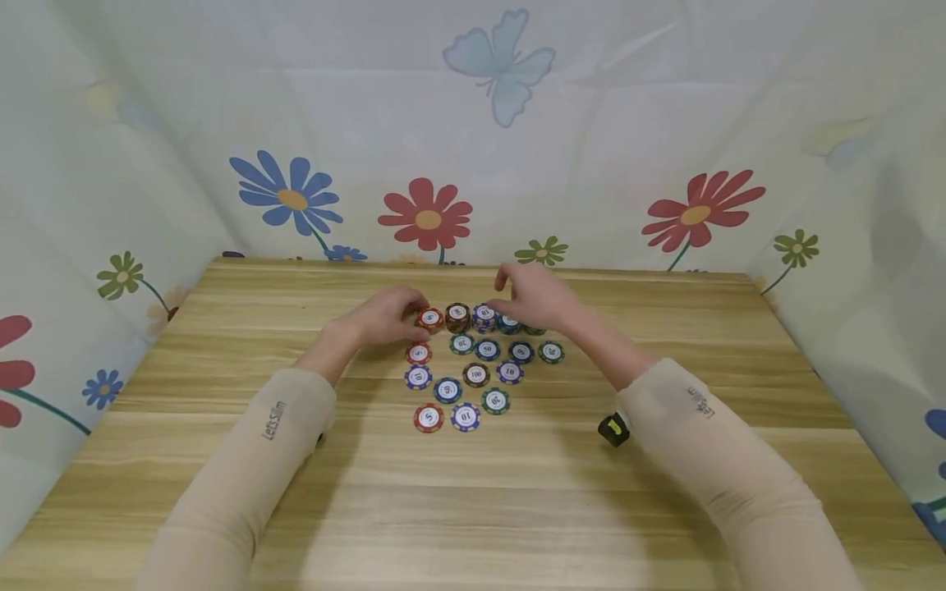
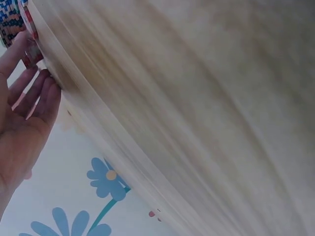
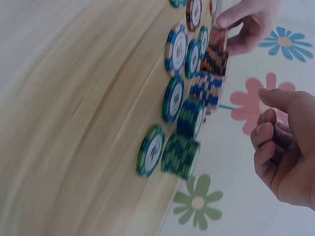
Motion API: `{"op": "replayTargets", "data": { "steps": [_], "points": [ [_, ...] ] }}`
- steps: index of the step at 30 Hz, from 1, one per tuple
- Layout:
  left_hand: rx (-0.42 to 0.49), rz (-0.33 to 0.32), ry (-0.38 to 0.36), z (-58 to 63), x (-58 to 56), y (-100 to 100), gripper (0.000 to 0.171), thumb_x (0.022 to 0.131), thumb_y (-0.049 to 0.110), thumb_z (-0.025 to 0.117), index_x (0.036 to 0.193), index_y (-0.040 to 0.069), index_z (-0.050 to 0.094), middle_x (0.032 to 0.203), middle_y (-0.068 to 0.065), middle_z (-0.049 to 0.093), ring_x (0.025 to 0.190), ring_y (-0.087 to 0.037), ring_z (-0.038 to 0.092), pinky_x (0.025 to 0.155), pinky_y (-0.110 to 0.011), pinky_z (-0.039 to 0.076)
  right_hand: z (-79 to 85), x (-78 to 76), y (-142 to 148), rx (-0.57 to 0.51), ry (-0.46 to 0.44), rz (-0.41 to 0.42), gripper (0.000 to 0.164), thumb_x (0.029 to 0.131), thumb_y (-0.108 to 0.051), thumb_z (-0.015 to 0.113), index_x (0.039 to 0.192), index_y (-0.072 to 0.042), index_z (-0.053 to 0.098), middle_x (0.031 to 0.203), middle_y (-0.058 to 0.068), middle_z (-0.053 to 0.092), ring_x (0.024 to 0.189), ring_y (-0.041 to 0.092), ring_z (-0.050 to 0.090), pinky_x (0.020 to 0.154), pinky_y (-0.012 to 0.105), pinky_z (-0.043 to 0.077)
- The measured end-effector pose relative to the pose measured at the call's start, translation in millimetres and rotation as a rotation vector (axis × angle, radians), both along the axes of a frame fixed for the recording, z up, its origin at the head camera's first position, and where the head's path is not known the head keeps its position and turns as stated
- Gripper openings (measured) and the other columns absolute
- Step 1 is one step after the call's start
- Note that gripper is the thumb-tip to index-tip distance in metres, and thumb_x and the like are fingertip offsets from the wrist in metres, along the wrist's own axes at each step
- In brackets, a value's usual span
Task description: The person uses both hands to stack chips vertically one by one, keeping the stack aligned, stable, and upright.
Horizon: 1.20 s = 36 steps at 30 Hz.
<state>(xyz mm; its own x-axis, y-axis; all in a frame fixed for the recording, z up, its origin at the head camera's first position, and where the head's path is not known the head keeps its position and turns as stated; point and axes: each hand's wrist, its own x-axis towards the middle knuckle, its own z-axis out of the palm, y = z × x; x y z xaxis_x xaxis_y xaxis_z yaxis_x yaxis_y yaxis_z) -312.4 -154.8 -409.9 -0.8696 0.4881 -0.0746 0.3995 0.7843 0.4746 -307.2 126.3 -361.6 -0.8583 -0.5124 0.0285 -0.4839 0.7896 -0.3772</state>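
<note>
At the left end of a back row of poker chip stacks, my left hand [image 1: 386,317] holds the stack of red chips [image 1: 430,318], thumb on the near side and fingers round the far side. Beside it stand a dark brown stack [image 1: 457,317], a blue stack [image 1: 484,318], a teal stack [image 3: 191,119] and a green stack [image 3: 180,156]. My right hand [image 1: 538,297] hovers over the right part of this row, fingers loosely bent. It has nothing in it. In the head view it partly hides the teal and green stacks.
Several single chips lie flat in front of the stacks, among them a red chip [image 1: 429,418], a blue chip [image 1: 466,417] and a green chip [image 1: 550,352]. A small black object [image 1: 613,429] shows by the right sleeve. Flowered cloth [image 1: 591,164] hangs behind the wooden table [image 1: 458,525].
</note>
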Motion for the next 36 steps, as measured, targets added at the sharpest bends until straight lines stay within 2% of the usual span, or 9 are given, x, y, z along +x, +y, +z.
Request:
{"op": "replayTargets", "data": {
  "steps": [8, 12, 15, 19, 22, 27, 31, 36],
  "points": [
    [-0.014, 0.004, -0.001, 2.0, 1.1, 4.2, 0.055, 0.093, 0.035, 0.077, 0.135, 0.005, 0.059, 0.127, -0.011, 0.062, 0.114, -0.028, 0.055, 0.104, -0.046, 0.044, -5.0, 9.5, 39.5, -0.006, 0.028, -0.043, 0.024, 0.096, -0.028, 0.074, 0.097, -0.007, 0.062, 0.068, 0.002, 0.059, 0.056, 0.017, 0.051, 0.054, 0.034, 0.042],
    [-0.027, 0.017, -0.006, 5.9, 3.1, 8.9, 0.057, 0.094, 0.038, 0.075, 0.138, 0.006, 0.057, 0.127, -0.012, 0.062, 0.114, -0.028, 0.056, 0.103, -0.045, 0.045, -12.0, 11.4, 59.7, 0.042, 0.033, -0.046, 0.024, 0.095, -0.026, 0.075, 0.089, -0.006, 0.064, 0.068, 0.003, 0.059, 0.057, 0.017, 0.051, 0.056, 0.035, 0.042],
    [-0.040, 0.027, -0.012, 7.8, 4.2, 12.1, 0.058, 0.095, 0.039, 0.074, 0.140, 0.006, 0.056, 0.126, -0.012, 0.062, 0.113, -0.028, 0.056, 0.102, -0.045, 0.046, -16.8, 12.4, 71.8, 0.083, 0.000, -0.051, 0.024, 0.094, -0.027, 0.075, 0.086, -0.006, 0.066, 0.069, 0.002, 0.060, 0.059, 0.018, 0.052, 0.058, 0.034, 0.043],
    [-0.062, 0.040, -0.020, 8.5, 4.0, 16.7, 0.060, 0.096, 0.042, 0.072, 0.141, 0.007, 0.055, 0.128, -0.012, 0.061, 0.113, -0.028, 0.056, 0.102, -0.045, 0.047, -21.4, 14.8, 84.3, 0.117, -0.072, -0.063, 0.023, 0.094, -0.027, 0.076, 0.088, -0.006, 0.068, 0.070, 0.002, 0.061, 0.062, 0.018, 0.054, 0.059, 0.034, 0.044],
    [-0.078, 0.053, -0.027, 9.2, 3.1, 21.0, 0.062, 0.097, 0.045, 0.070, 0.143, 0.008, 0.053, 0.129, -0.012, 0.060, 0.113, -0.028, 0.055, 0.102, -0.045, 0.046, -23.8, 18.2, 90.3, 0.128, -0.094, -0.050, 0.022, 0.093, -0.026, 0.077, 0.094, -0.005, 0.069, 0.077, 0.004, 0.064, 0.066, 0.018, 0.056, 0.061, 0.034, 0.047],
    [-0.103, 0.070, -0.029, 11.7, 1.3, 31.7, 0.066, 0.097, 0.049, 0.068, 0.146, 0.007, 0.052, 0.142, -0.017, 0.052, 0.124, -0.032, 0.050, 0.108, -0.048, 0.041, -27.8, 24.9, 93.7, 0.150, -0.113, -0.011, 0.029, 0.091, -0.025, 0.079, 0.106, -0.003, 0.070, 0.085, 0.005, 0.064, 0.074, 0.020, 0.057, 0.067, 0.037, 0.049],
    [-0.126, 0.079, -0.021, 12.3, 0.4, 43.4, 0.070, 0.096, 0.055, 0.066, 0.147, 0.009, 0.051, 0.147, -0.018, 0.045, 0.131, -0.033, 0.042, 0.112, -0.050, 0.037, -32.8, 26.4, 92.8, 0.171, -0.106, 0.030, 0.034, 0.089, -0.026, 0.082, 0.111, -0.003, 0.070, 0.087, 0.004, 0.062, 0.079, 0.021, 0.055, 0.073, 0.039, 0.048],
    [-0.140, 0.084, -0.006, 12.0, 0.7, 58.8, 0.076, 0.092, 0.063, 0.065, 0.148, 0.013, 0.052, 0.146, -0.015, 0.044, 0.130, -0.032, 0.042, 0.111, -0.050, 0.038, -38.5, 26.0, 92.2, 0.169, -0.074, 0.044, 0.037, 0.085, -0.026, 0.085, 0.112, -0.004, 0.072, 0.090, 0.003, 0.064, 0.082, 0.020, 0.056, 0.077, 0.039, 0.050]
  ]
}}
